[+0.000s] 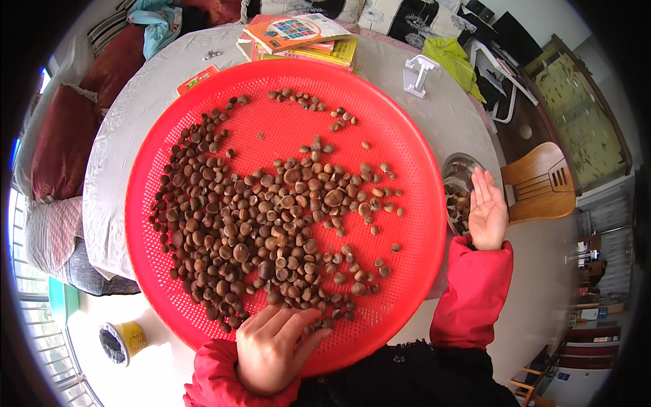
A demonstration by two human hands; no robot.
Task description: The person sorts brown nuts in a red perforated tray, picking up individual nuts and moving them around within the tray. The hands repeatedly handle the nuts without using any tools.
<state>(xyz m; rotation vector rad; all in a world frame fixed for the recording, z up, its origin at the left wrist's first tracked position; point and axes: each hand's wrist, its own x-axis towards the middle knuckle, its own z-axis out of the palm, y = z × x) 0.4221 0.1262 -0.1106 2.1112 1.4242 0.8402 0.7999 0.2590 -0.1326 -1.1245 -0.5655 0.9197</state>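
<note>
A large round red plastic sieve tray (407, 152) holds a wide spread of brown mushroom caps (244, 219), densest at its left and centre. My left hand (277, 346) lies over the tray's near rim, its fingertips among the caps at the bottom edge; whether it holds any is hidden. Beyond the tray's right rim, my right hand (488, 211) is raised palm up with fingers extended and nothing in it. It is beside a metal bowl (460, 165) that contains more brown pieces and is partly hidden by the hand.
Books (300, 33) are stacked behind the tray on a round table with a pale cloth (114, 168). A white phone stand (419, 76) and a green cloth (452, 61) lie at the back right. A wooden chair (541, 183) stands right; a yellow bin (122, 343) is on the floor at left.
</note>
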